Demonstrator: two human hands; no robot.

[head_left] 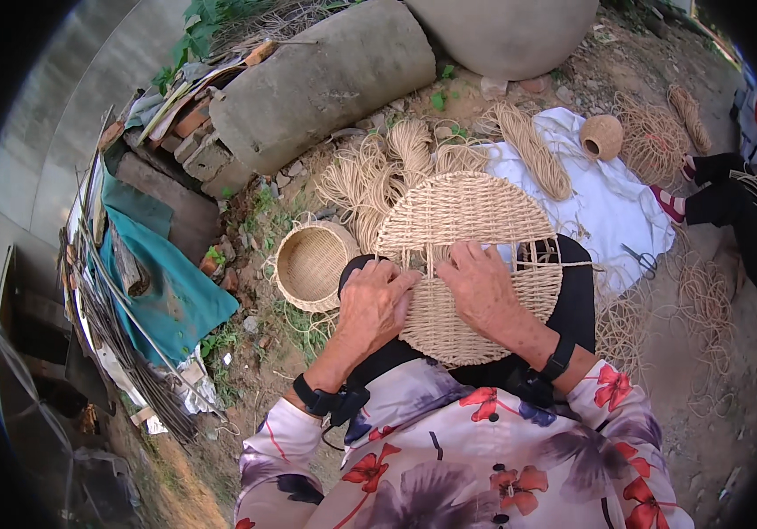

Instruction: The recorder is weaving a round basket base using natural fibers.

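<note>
A round woven straw-cord disc [466, 207] lies on my lap, with a gap across its middle where bare crosswise cords show. My left hand [373, 298] grips the disc at the left end of this gap, fingers bent and pressed together. At the middle of the gap, my right hand [481, 284] has its fingers curled down onto the weave; its fingertips are partly hidden. A loose cord end [579, 264] sticks out past the disc's right edge. Left of my knees stands a small round woven basket [309, 264], its inside showing.
Bundles of straw cord [409, 145] lie ahead, beside a white cloth [585, 189] with scissors [639, 259] on it. A small brown woven pot [601, 137] sits there too. A concrete cylinder [325, 84] lies beyond. Another person's legs [722, 189] are at right; green cloth [162, 273] hangs left.
</note>
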